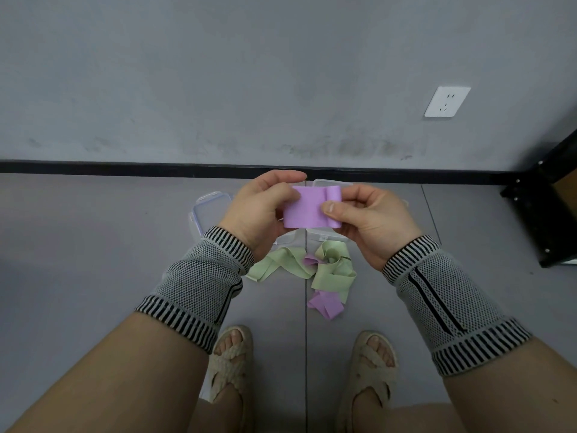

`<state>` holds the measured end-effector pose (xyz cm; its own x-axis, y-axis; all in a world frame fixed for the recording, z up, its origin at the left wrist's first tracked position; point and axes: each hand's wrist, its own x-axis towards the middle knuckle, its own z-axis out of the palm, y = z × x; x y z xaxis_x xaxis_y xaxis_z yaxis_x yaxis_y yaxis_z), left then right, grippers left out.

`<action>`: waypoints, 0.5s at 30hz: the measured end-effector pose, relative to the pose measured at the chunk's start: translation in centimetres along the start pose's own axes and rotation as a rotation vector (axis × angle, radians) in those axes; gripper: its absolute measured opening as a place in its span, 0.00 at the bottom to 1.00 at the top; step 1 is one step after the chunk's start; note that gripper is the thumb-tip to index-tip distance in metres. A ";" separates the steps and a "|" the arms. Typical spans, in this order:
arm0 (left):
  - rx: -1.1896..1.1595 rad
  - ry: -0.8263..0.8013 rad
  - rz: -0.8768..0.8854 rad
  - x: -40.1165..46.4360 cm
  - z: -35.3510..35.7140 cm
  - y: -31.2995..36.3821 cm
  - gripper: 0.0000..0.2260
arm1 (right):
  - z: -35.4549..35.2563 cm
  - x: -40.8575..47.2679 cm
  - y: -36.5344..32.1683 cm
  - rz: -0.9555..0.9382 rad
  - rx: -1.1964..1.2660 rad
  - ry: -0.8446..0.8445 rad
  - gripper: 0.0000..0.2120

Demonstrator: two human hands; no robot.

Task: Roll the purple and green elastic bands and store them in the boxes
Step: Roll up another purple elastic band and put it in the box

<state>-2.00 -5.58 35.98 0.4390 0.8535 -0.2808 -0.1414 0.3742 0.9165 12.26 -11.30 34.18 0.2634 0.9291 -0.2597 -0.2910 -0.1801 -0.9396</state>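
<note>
A: Hands?
B: Left hand (254, 210) and right hand (371, 218) both pinch the purple band (307, 210), held up between them, one end folded over.
A: Rest?
B: Green band (327, 270) lies tangled on the floor (93, 245), clear boxes (210, 209) near the wall behind it.

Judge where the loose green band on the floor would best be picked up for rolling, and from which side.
Probably at the flat free end of the green band, which lies spread toward the left near the left sleeve, apart from the knot. Come from above on the left: the right part is folded over itself and overlaps a purple band, so pulling there would likely drag both. Both hands now hold another purple band.
</note>
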 end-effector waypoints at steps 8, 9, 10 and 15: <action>0.141 0.025 -0.030 0.3 0.0 -0.6 0.08 | 0.5 0.0 0.4 -0.104 -0.136 0.090 0.12; 0.160 0.045 -0.019 0.4 0.0 -0.6 0.07 | 0.4 0.1 0.5 -0.121 -0.167 0.115 0.13; 0.166 0.057 -0.009 0.4 0.0 -0.6 0.07 | 0.5 0.1 0.6 -0.134 -0.200 0.138 0.14; 0.101 0.073 -0.023 0.3 0.5 -0.6 0.07 | 0.9 0.0 1.0 -0.183 -0.351 0.183 0.18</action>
<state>-1.33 -5.72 35.51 0.3748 0.8705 -0.3189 -0.0401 0.3589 0.9325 11.11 -11.15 33.45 0.4497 0.8889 -0.0876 0.0979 -0.1466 -0.9843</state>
